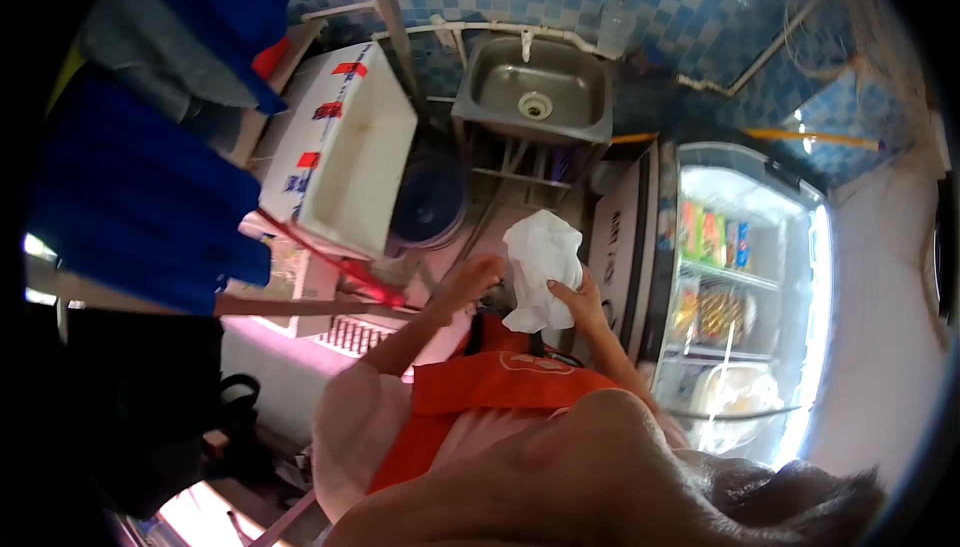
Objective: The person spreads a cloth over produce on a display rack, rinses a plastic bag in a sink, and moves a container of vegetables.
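One crumpled white sheet (pixel 541 257), soft, paper or cloth, before orange apron (pixel 480 387) with white emblem (pixel 537 362); right hand (pixel 580 299) grips it, thumb across surface. Left hand (pixel 481 277) just beside, fingers curled; whether holding anything, I cannot tell. Beyond: rectangular stainless-steel sink (pixel 500 77); open white foam box (pixel 362 172), blue print (pixel 298 183) illegible.
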Demonstrator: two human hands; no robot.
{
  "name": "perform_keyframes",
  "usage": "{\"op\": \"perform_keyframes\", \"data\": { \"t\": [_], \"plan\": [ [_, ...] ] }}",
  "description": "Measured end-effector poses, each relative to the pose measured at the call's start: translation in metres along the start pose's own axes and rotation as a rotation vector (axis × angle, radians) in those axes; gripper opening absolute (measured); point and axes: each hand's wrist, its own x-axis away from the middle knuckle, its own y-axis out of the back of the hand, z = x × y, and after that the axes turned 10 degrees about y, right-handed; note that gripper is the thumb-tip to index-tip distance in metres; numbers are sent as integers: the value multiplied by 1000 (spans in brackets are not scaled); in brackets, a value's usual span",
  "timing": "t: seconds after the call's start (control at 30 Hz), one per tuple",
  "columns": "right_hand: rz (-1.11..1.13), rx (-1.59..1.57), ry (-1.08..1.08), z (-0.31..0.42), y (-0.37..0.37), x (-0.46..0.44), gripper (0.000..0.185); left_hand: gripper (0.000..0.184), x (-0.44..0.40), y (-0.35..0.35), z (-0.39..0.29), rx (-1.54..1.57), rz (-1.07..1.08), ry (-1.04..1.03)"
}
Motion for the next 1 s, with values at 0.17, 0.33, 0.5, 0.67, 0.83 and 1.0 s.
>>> {"op": "perform_keyframes", "data": {
  "t": [0.17,0.33,0.5,0.67,0.83,1.0],
  "plan": [
    [-264,177,87,20,62,-97,60,36,-175,49,-120,-332,-189,-189],
    [-293,97,117,63,91,-208,60,46,-367,82,-203,-681,-359,-107],
    [-193,241,117,47,115,-362,67,45,-486,90,-247,-1181,-716,-3],
    [27,486,-5,-28,130,-515,74,45,-545,98,-258,-1202,-680,211],
    [188,670,138,-76,101,-616,65,40,-560,92,-256,-743,-585,393],
    [383,384,-155,-54,57,-670,55,33,-555,119,-166,254,-601,31]
  ]
}}
